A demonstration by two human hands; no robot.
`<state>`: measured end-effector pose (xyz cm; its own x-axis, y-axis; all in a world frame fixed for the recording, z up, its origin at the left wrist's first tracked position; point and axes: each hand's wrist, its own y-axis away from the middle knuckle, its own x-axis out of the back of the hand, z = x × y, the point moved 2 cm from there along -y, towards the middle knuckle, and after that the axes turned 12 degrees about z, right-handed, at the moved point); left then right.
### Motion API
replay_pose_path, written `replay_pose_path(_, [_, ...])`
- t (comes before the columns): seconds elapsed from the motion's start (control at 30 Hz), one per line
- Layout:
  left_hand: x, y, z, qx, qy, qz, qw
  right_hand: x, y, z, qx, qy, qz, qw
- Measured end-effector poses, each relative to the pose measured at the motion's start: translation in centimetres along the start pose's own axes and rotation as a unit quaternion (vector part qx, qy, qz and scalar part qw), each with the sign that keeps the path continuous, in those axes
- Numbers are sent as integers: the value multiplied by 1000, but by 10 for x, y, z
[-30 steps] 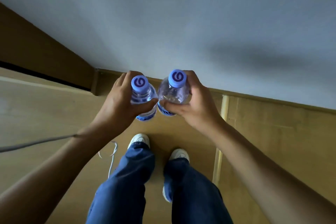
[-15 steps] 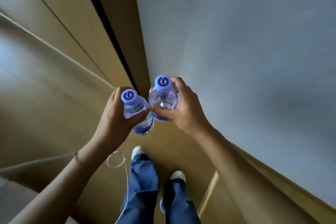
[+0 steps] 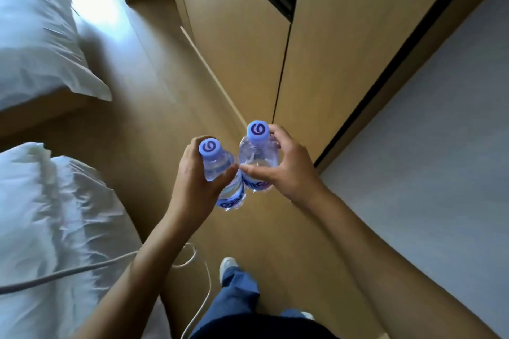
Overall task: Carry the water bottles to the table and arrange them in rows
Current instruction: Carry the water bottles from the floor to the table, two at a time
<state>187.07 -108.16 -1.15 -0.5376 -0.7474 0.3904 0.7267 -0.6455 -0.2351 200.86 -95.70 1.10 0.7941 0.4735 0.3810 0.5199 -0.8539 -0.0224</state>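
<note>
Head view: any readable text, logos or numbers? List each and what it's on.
Cap of the left bottle: a purple swirl logo, not a word.
Cap of the right bottle: the same swirl logo.
Blue label on the left bottle: white lettering, too blurred to read.
Blue label on the right bottle: partly hidden, unreadable.

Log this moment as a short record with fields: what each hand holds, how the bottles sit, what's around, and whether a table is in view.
left hand: grips left bottle around its body
right hand: grips right bottle around its body
bottles: upright, capped, side by side, close together
caps: purple, swirl logo
person: standing on wood floor, jeans, light shoes
left side: white bedding
ahead: wood cabinet
cable: white, on floor by feet
table: not in view
</note>
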Motion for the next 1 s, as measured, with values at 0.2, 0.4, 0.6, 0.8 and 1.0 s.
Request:
replay_pose_path(0.2, [91, -59, -28, -11, -41, 59, 997, -97, -46, -56, 35, -12, -61, 997])
replay_pose_path(0.4, [153, -113, -55, -9, -67, 131, 989, -182, -105, -98, 63, -32, -125, 990])
replay_pose_path(0.6, [186, -190, -102, 17, -76, 162, 984, -259, -190, -115, 71, -51, -188, 978])
replay_pose_path(0.8, [196, -318, -147, 50, -66, 184, 979, -329, -326, -139, 103, -47, -218, 969])
replay_pose_path(1.0, [210, -455, -172, 63, -69, 188, 978, -385, -456, -179, 120, -35, -223, 967])
